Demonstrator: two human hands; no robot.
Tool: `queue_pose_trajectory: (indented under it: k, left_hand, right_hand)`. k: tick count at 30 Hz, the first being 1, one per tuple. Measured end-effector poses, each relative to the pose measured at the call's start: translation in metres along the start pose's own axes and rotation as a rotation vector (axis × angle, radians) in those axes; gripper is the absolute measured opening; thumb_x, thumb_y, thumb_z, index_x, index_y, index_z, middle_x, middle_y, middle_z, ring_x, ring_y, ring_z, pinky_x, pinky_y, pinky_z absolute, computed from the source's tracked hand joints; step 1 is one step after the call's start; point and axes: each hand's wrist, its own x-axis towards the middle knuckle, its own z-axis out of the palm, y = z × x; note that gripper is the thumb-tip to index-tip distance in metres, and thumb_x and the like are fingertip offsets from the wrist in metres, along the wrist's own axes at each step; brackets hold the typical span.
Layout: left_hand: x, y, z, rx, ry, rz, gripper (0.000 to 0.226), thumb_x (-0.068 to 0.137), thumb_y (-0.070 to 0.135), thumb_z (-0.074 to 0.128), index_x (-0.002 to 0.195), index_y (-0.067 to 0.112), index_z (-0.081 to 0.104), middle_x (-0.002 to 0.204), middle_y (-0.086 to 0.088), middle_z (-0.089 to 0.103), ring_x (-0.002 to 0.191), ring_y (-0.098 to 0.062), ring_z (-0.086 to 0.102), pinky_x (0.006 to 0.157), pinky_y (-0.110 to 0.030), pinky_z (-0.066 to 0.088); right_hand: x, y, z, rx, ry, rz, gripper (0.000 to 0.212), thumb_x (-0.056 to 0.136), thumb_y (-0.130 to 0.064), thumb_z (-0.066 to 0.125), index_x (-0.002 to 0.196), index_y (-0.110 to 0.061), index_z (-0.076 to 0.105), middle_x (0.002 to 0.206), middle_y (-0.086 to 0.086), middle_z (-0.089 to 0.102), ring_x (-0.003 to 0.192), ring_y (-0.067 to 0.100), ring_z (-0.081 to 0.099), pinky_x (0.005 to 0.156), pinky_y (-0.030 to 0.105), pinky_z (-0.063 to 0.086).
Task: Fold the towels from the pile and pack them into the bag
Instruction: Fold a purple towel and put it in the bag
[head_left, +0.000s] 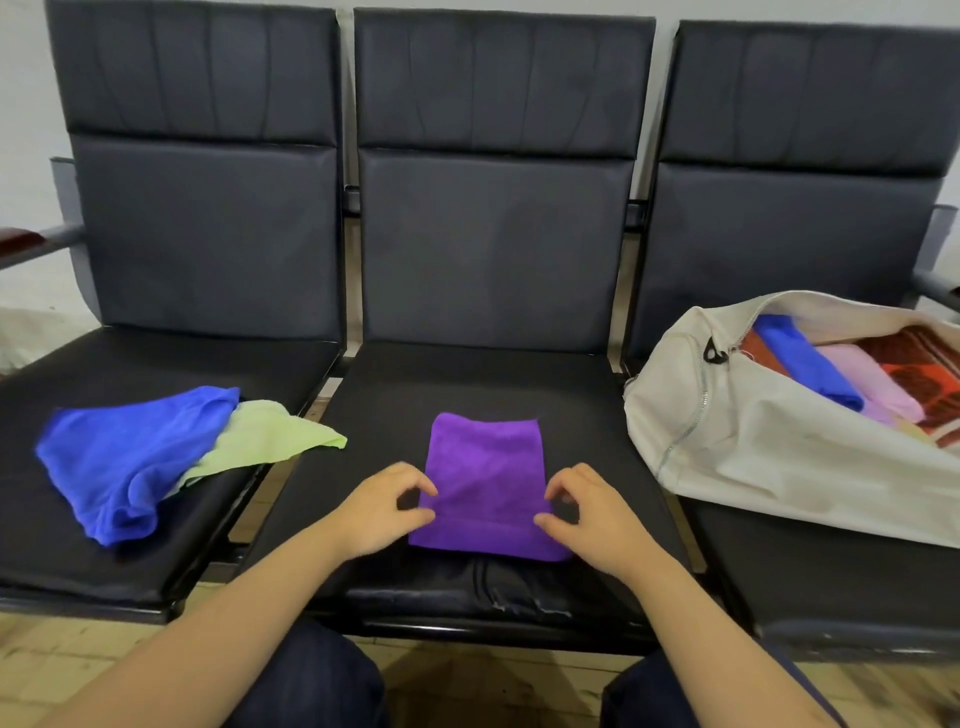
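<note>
Head view shows a purple towel (485, 478), folded into a flat rectangle, on the middle black padded seat (467, 384), left hand (384, 512) and right hand (592, 514) pinching its side edges, white wall (21, 104) behind.

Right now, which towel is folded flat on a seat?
The purple towel on the middle seat; the blue towel and green towel lie crumpled on the left seat.

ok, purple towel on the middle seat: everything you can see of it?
The purple towel is a fuzzy, microfibre-looking cloth, folded into a neat rectangle with a faint crease across its near part. It lies flat on the middle seat, toward the front edge. The left hand and right hand meet its side edges with thumb and forefinger, apparently pinching them.
</note>
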Motion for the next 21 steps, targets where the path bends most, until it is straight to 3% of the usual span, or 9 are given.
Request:
queue_pose_trajectory:
  k: [2, 4, 8, 11, 14, 18, 21]
  left_hand:
    - [-0.005, -0.005, 0.0, 0.1, -0.194, 0.032, 0.03, 0.086, 0.029, 0.067, 0.116, 0.028, 0.062, 0.114, 0.014, 0.054, 0.108, -0.004, 0.052, 0.094, -0.022, 0.042]
    - [-0.006, -0.01, -0.001, 0.221, -0.251, 0.053, 0.032, 0.087, 0.028, 0.066, 0.119, 0.025, 0.063, 0.112, 0.015, 0.053, 0.108, -0.005, 0.052, 0.097, -0.025, 0.042]
    - [-0.005, -0.008, -0.003, 0.199, -0.17, 0.028, 0.01, 0.092, 0.021, 0.057, 0.096, 0.026, 0.065, 0.098, 0.009, 0.06, 0.094, -0.01, 0.057, 0.083, -0.025, 0.045]
    - [-0.006, -0.003, -0.004, -0.06, -0.073, -0.13, 0.017, 0.095, 0.016, 0.05, 0.082, 0.02, 0.061, 0.086, 0.003, 0.062, 0.086, -0.015, 0.059, 0.074, -0.026, 0.042]
    - [-0.007, -0.003, -0.003, -0.157, -0.089, -0.206, 0.021, 0.097, 0.014, 0.045, 0.083, 0.016, 0.061, 0.086, -0.001, 0.064, 0.085, -0.016, 0.062, 0.078, -0.028, 0.046]
    - [-0.002, -0.006, 0.0, -0.141, -0.058, -0.272, 0.017, 0.096, 0.012, 0.044, 0.087, 0.014, 0.059, 0.083, -0.004, 0.065, 0.078, -0.017, 0.063, 0.074, -0.029, 0.047]
    - [0.002, -0.011, 0.002, 0.025, -0.058, -0.289, 0.017, 0.094, 0.019, 0.048, 0.08, 0.018, 0.057, 0.085, 0.0, 0.06, 0.084, -0.017, 0.059, 0.072, -0.028, 0.042]
  right_hand:
    - [-0.002, 0.003, -0.002, 0.032, -0.202, -0.041, 0.031, 0.081, -0.04, 0.073, 0.106, -0.029, 0.059, 0.11, -0.012, 0.052, 0.1, 0.003, 0.052, 0.081, 0.013, 0.041]
    - [-0.002, 0.009, 0.002, -0.035, -0.346, -0.015, 0.036, 0.083, -0.036, 0.072, 0.116, -0.029, 0.06, 0.114, -0.011, 0.053, 0.101, 0.005, 0.052, 0.084, 0.016, 0.042]
    - [0.004, 0.011, 0.006, 0.007, -0.245, 0.013, 0.018, 0.091, -0.021, 0.06, 0.108, -0.02, 0.069, 0.109, -0.003, 0.061, 0.097, 0.014, 0.058, 0.086, 0.025, 0.046]
    - [0.006, 0.009, 0.004, 0.202, -0.194, 0.094, 0.014, 0.094, -0.016, 0.054, 0.1, -0.017, 0.067, 0.101, -0.001, 0.064, 0.094, 0.014, 0.06, 0.077, 0.024, 0.046]
    - [0.005, 0.008, 0.007, 0.357, -0.179, 0.184, 0.006, 0.096, -0.019, 0.053, 0.098, -0.024, 0.056, 0.097, -0.003, 0.065, 0.091, 0.012, 0.061, 0.07, 0.023, 0.044]
    - [0.01, 0.011, 0.014, 0.354, -0.134, 0.177, 0.004, 0.098, -0.022, 0.053, 0.095, -0.023, 0.056, 0.089, -0.002, 0.065, 0.081, 0.012, 0.062, 0.068, 0.022, 0.046]
    - [0.017, 0.011, 0.023, 0.37, -0.072, 0.174, 0.007, 0.097, -0.025, 0.056, 0.101, -0.025, 0.061, 0.094, -0.004, 0.065, 0.09, 0.015, 0.062, 0.074, 0.024, 0.047]
